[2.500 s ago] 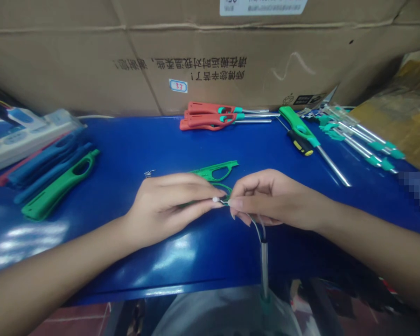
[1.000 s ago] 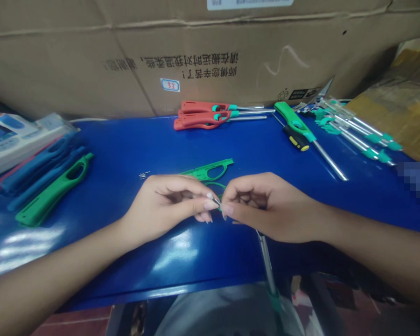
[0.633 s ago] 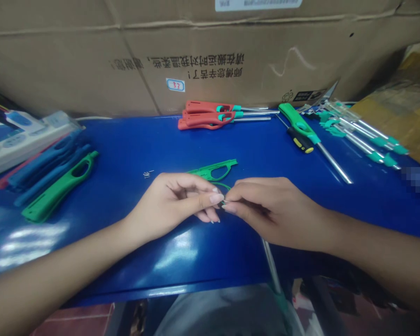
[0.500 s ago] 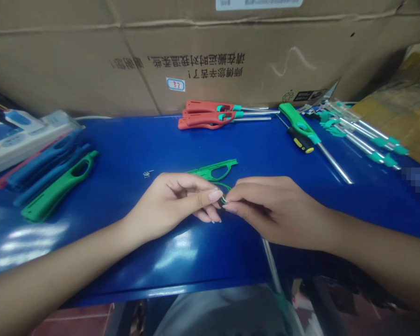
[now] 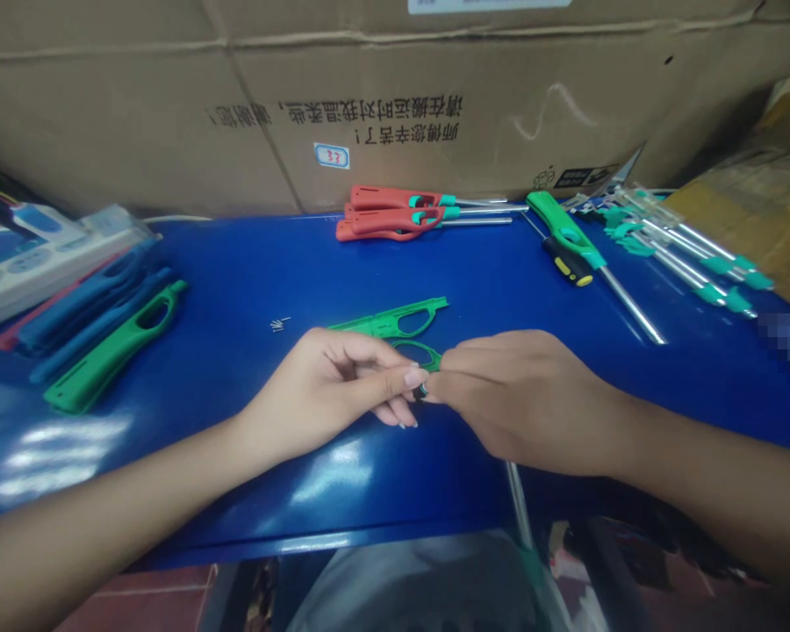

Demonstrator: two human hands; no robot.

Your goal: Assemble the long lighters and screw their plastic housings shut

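Observation:
My left hand (image 5: 348, 386) pinches a small black part (image 5: 421, 391) between thumb and index finger, its other fingers curled loosely beneath. My right hand (image 5: 533, 399) meets it there, fingertips pressed together, and hides most of what it grips. Below the right hand a silvery metal tube (image 5: 519, 505) runs down over the table's front edge; whether it joins the black part is hidden. Just beyond the fingers lie two green lighter handle shells: one open half (image 5: 395, 320) with a trigger loop, and another loop (image 5: 418, 354) partly covered by my hands.
Several small screws (image 5: 279, 325) lie left of centre. Red lighters (image 5: 395, 219) rest at the back, near a green lighter (image 5: 566, 233) and a black-yellow screwdriver (image 5: 570, 263). Metal tubes with green ends (image 5: 691, 254) are right; coloured shells (image 5: 115, 351) and a power strip (image 5: 53, 259) left.
My right hand has turned slightly, so its back shows more and its fingertips cover the pale thin wire seen before. The tube below it has shifted a little right.

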